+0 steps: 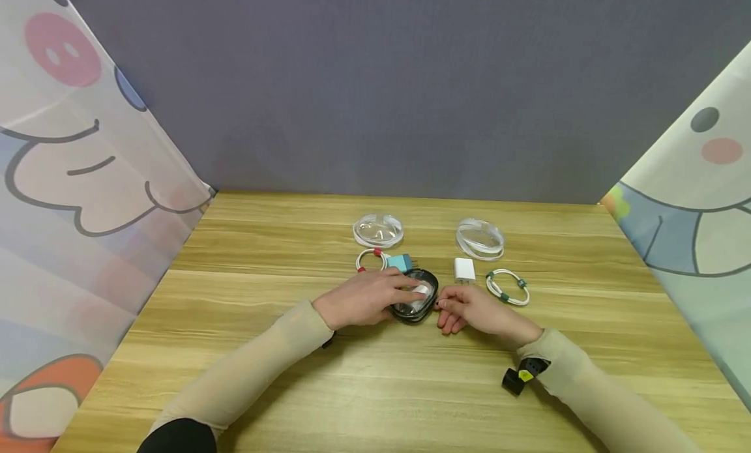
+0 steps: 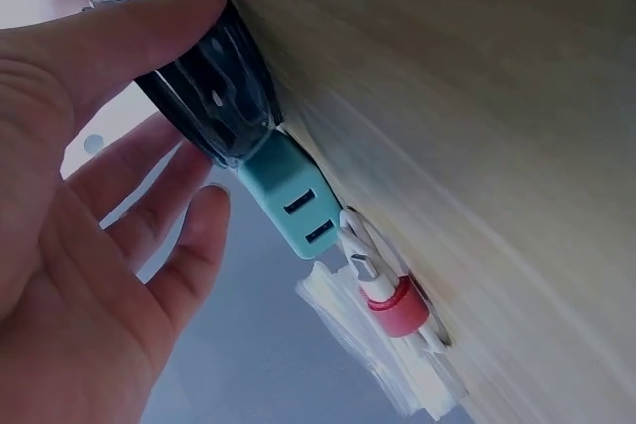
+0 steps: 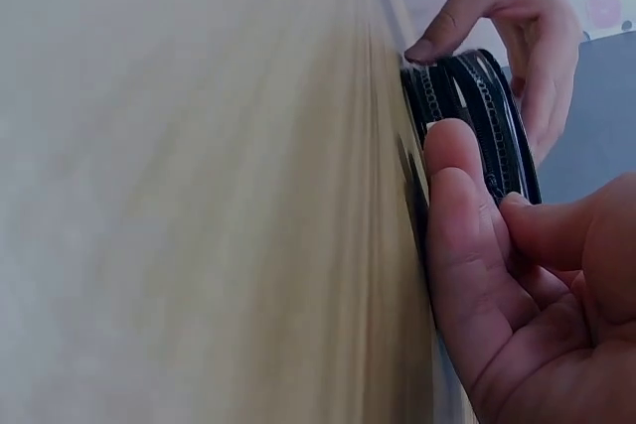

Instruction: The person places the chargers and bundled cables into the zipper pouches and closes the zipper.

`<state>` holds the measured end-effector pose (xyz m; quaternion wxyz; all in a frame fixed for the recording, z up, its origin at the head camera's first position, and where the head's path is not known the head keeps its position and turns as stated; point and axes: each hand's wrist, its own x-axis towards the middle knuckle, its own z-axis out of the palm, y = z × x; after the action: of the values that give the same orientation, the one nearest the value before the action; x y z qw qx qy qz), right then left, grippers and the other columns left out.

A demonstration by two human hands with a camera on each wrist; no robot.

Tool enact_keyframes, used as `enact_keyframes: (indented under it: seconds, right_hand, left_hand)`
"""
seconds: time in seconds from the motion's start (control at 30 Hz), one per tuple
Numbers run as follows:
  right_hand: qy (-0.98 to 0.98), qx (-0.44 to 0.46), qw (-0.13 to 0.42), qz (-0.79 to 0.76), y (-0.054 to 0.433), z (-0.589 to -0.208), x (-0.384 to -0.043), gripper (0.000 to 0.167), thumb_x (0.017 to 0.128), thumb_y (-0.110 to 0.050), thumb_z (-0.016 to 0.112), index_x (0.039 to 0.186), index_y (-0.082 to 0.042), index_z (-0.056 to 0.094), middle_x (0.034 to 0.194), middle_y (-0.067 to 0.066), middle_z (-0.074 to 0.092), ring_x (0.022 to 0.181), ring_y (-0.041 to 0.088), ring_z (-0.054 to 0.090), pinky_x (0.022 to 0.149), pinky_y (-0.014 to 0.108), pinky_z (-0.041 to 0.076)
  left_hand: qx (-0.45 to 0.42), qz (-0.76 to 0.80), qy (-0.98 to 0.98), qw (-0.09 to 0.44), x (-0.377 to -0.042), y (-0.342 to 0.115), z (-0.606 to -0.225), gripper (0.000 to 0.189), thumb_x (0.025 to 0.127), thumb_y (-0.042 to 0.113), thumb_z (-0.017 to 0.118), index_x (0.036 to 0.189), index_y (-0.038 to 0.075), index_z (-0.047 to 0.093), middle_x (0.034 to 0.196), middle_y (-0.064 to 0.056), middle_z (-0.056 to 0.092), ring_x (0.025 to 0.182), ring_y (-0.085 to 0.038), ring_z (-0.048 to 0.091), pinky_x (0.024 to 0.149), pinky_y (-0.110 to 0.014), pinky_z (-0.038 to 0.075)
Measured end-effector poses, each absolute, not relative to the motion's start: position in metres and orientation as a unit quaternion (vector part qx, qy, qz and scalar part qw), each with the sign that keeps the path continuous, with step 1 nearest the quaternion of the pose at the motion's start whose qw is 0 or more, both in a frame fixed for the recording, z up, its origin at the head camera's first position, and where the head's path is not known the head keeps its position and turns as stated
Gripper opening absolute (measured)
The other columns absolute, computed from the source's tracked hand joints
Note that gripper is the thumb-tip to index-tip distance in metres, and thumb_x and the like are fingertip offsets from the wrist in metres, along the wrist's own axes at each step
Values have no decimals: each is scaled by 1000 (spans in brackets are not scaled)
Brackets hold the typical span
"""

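**Status: black cable in hand**

I have the left hand (image 1: 364,299) gripping the black cable (image 1: 418,308), just beside the blue charger (image 1: 400,263). Right hand (image 1: 474,309) at its edge; I cannot tell whether it pinches. White charger (image 1: 464,270) appears placed; releasing the black cable remains.
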<state>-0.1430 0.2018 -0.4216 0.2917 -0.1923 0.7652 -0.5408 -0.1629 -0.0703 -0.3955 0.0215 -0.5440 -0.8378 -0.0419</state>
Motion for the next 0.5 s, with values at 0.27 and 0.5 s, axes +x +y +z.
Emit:
enact_keyframes:
  seconds: [0.27, 0.5]
  right_hand:
    - [785, -169, 270, -532, 205, -422, -149, 20, 105, -4, 46, 101, 9, 60, 83, 16, 69, 70, 25, 69, 63, 36, 59]
    - [804, -185, 247, -509, 204, -422, -158, 19, 105, -4, 46, 98, 6, 61, 80, 14, 69, 69, 26, 69, 62, 35, 59]
  left_hand:
    - [-555, -58, -829, 40, -165, -67, -397, 57, 81, 26, 85, 134, 26, 65, 126, 2, 58, 108, -16, 54, 87, -28, 50]
    - [-565, -62, -822, 28, -169, -63, -398, 68, 80, 50, 79, 138, 21, 62, 152, 2, 45, 139, -20, 39, 108, -34, 40]
